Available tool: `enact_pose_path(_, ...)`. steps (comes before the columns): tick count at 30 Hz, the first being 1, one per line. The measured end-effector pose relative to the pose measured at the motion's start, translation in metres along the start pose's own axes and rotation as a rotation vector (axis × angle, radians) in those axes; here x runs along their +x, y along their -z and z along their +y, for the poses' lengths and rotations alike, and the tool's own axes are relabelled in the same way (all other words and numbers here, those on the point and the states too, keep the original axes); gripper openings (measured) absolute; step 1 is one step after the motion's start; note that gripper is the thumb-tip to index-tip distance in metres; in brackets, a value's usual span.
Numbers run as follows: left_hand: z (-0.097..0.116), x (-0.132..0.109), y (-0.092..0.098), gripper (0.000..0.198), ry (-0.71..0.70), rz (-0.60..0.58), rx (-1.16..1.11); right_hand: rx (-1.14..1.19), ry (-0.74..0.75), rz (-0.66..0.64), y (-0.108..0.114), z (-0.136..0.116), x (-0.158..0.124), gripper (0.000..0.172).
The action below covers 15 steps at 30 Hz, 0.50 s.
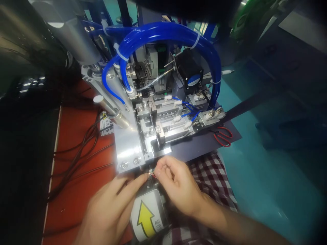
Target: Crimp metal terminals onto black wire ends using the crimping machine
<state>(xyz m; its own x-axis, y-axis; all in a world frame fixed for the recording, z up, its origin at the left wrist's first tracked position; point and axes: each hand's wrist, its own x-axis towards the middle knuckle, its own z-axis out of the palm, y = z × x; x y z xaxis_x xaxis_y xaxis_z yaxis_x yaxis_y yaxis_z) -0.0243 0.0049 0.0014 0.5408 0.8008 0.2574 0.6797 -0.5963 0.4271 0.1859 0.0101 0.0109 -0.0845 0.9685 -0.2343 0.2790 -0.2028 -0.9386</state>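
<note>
My right hand [176,182] is closed in a pinch on some thin coloured wires [153,174], red and green among them. From the left, my left hand [114,199] reaches in, with the tip of its index finger at a small pale piece at the wire ends; its thumb is mostly hidden. Both sets of fingertips nearly meet just in front of the metal plate [129,146] of a machine. Below them sits a rounded white part with a yellow arrow label [146,217].
Pneumatic slides [176,131] with white fittings stand just beyond my hands. A thick bundle of blue tubes [166,31] arches above them. Black cables [84,149] run over the red surface [68,190] at left. A red wire loop [223,137] lies at right.
</note>
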Motion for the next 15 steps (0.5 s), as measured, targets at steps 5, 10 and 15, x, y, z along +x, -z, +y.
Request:
enact_pose_path(5, 0.0005, 0.0004, 0.0002, 0.031, 0.006, -0.019, -0.001, 0.047, -0.037, -0.012, -0.0004, 0.0016, 0.0004, 0.014)
enact_pose_path(10, 0.0003, 0.0015, 0.0010, 0.031, -0.001, -0.005, -0.012, 0.026, -0.023, -0.018, 0.0004, 0.0010, -0.0006, 0.016)
enact_pose_path(15, 0.0026, -0.0004, -0.0027, 0.031, 0.047, 0.028, -0.041, -0.034, -0.020, -0.031, 0.0029, -0.0025, 0.0005, 0.016)
